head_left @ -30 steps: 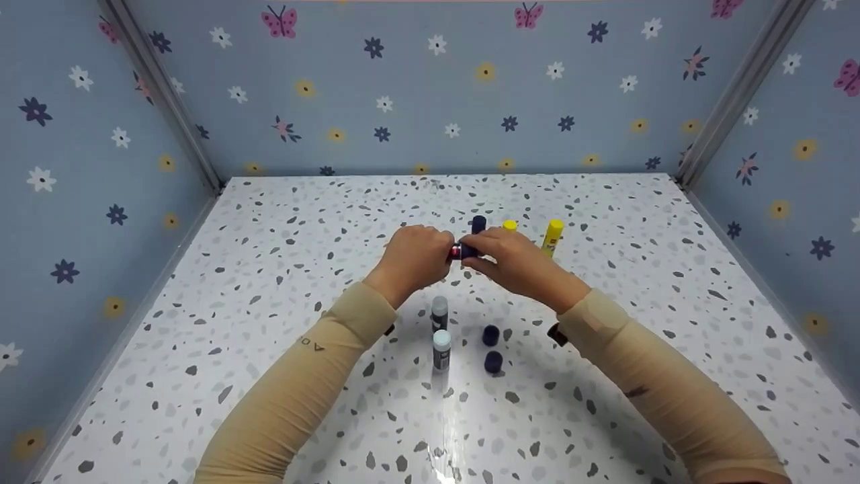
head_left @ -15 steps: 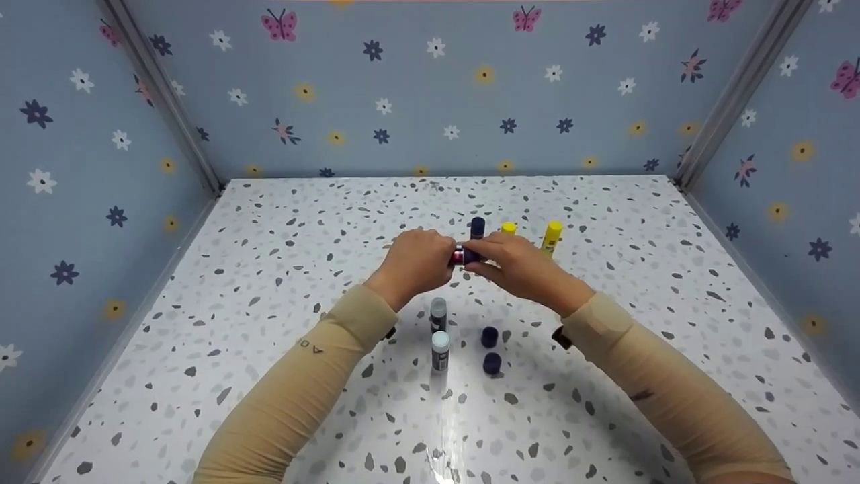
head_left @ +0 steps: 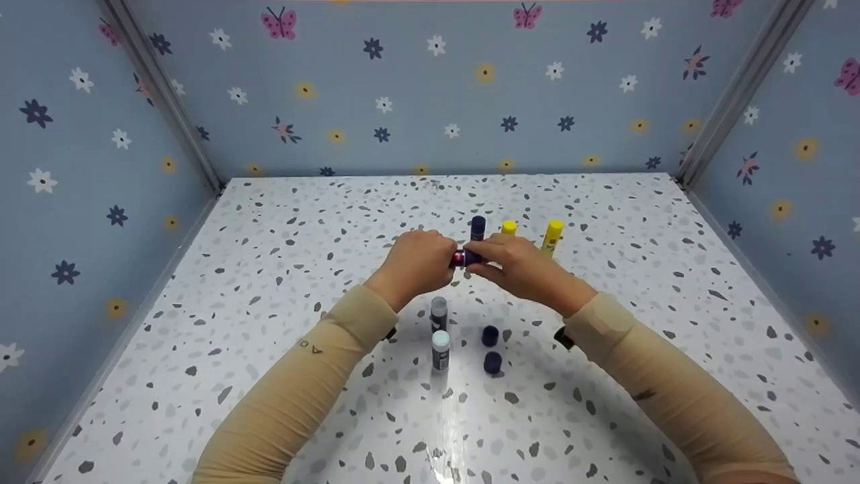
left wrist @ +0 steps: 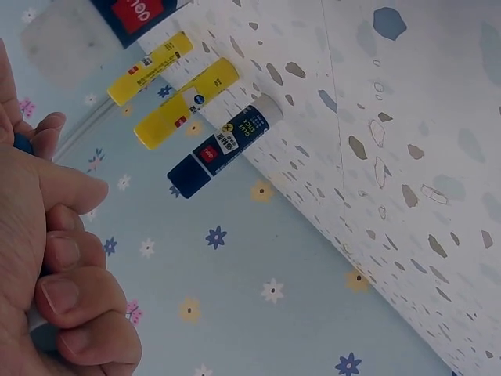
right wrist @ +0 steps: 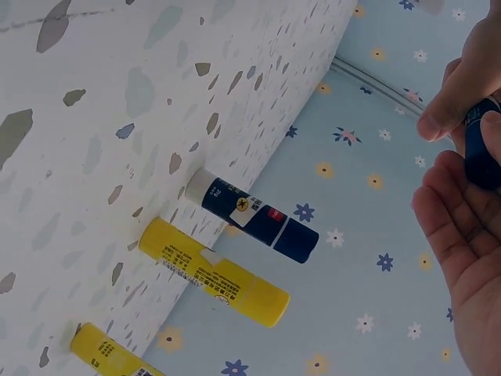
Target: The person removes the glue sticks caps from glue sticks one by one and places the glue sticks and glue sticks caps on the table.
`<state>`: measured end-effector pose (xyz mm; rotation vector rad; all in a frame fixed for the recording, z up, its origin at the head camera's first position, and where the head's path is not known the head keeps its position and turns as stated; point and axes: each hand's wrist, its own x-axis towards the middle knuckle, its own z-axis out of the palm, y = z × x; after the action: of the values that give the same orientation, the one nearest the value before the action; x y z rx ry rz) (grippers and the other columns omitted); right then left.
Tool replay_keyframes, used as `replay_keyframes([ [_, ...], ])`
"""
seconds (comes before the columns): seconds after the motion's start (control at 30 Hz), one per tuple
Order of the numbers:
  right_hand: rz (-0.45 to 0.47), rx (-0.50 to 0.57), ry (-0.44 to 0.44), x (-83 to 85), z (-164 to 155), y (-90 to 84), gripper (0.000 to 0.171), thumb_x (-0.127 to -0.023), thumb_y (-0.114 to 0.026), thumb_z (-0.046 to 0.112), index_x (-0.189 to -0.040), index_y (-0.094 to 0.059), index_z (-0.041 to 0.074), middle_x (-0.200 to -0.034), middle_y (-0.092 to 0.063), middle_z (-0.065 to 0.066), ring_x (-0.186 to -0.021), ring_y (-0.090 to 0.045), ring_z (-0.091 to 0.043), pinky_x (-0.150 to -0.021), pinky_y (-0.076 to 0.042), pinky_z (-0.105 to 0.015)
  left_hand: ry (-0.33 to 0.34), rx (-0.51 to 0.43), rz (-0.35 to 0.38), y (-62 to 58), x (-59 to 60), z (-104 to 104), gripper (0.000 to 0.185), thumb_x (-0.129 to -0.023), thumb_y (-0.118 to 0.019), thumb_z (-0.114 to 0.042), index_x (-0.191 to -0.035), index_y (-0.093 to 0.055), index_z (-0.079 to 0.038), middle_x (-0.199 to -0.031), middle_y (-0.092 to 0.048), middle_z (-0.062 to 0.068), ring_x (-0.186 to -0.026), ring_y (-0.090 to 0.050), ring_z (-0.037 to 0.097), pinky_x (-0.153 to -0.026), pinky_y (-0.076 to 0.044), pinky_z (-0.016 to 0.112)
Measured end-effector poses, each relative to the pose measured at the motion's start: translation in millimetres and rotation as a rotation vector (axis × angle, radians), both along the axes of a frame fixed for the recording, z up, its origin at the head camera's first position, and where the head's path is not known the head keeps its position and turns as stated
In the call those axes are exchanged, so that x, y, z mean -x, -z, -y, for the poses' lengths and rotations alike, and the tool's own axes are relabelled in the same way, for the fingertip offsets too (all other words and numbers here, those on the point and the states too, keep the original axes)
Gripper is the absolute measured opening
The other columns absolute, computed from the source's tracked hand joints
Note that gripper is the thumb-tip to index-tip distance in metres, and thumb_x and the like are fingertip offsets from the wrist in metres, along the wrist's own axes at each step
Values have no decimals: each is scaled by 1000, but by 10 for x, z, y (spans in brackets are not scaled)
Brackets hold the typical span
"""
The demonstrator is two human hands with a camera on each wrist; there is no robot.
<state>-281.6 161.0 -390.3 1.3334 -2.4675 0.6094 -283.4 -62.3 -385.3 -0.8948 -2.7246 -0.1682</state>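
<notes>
My left hand (head_left: 420, 262) grips a dark blue glue stick (head_left: 459, 258), its fingers curled round the body. Thumb and fingers of my right hand (head_left: 521, 265) pinch the dark blue cap end; the stick lies sideways between both hands. In the right wrist view, the dark blue end (right wrist: 481, 153) shows between thumb and fingers. Most of the stick's body is hidden by the left hand. Just beyond the hands stands a capped blue glue stick (head_left: 478, 227), upright, with its label (left wrist: 219, 149) visible in the left wrist view.
Two yellow glue sticks (head_left: 552, 236) stand behind the right hand. Nearer me stand two glue sticks (head_left: 441, 351) with pale translucent tops. Two loose dark blue caps (head_left: 492, 363) sit to their right on the speckled table (head_left: 302, 403). Flowered panels (head_left: 430, 87) enclose the back and sides.
Both hands have shifted very slightly towards me with the glue stick between them. Their hold looks the same, and the things on the table have not moved.
</notes>
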Motion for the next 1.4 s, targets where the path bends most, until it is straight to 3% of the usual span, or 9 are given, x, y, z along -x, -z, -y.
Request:
replay_keyframes([
  [0.17,-28,0,-19,37,-57,-17,30,-106,-71,18,-130,-74,0,-107,-77,-17,-92,-73,-31,-80,-62,-46,6,-1,35,-23,33,71,10,-94,-71,-11,-87,-73,-4,-81,-74,14,-72,-70,34,-69,-61,53],
  [0.43,-23,0,129,100,-412,-5,29,-100,-77,9,-127,-75,-1,-109,-77,-19,-98,-76,-33,-84,-64,-46,-170,-13,54,-21,106,509,9,-93,-71,-9,-88,-74,-2,-81,-74,14,-71,-67,32,-72,-61,50],
  [0.73,-26,-15,105,96,-361,-34,26,-103,-75,14,-126,-75,1,-106,-75,-17,-93,-73,-33,-80,-63,-45,-151,-1,70,-17,97,510,14,-97,-70,-14,-94,-76,-1,-86,-77,16,-77,-72,34,-76,-62,50],
  [0.93,-32,-44,107,66,-340,-39,28,-103,-76,17,-125,-75,0,-107,-76,-17,-92,-72,-31,-81,-62,-46,-153,-31,67,38,100,511,18,-98,-71,-15,-89,-72,0,-79,-74,15,-65,-63,28,-68,-60,47],
  [1.17,-25,-93,90,33,-293,-18,33,-103,-77,18,-131,-75,2,-104,-74,-14,-86,-67,-28,-79,-59,-44,-151,-202,186,102,122,474,31,-105,-67,-24,-81,-60,-6,-70,-53,4,-64,-45,19,-64,-44,37],
  [1.4,38,-212,111,-24,-236,31,37,-103,-73,13,-138,-70,1,-112,-73,-15,-93,-69,-28,-86,-62,-46,-93,-519,400,169,136,477,29,-107,-67,-35,-95,-67,-9,-83,-68,6,-67,-55,16,-65,-48,32],
])
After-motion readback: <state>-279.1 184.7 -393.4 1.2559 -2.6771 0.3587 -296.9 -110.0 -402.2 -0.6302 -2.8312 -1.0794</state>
